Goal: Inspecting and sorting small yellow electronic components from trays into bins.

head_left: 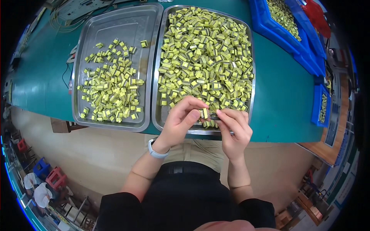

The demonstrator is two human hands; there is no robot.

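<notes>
over the near rim of the right-hand steel tray [250,57], the left hand [179,123] and right hand [233,129] meet. a small yellow block [204,113] sits pinched between the left fingertips [202,104] and the right fingertips [220,112], at three o'clock from the left thumb. at ten o'clock lies a second steel tray [115,23], thinly scattered. whether the right fingers also clamp a dark piece beneath is hard to make out.
</notes>
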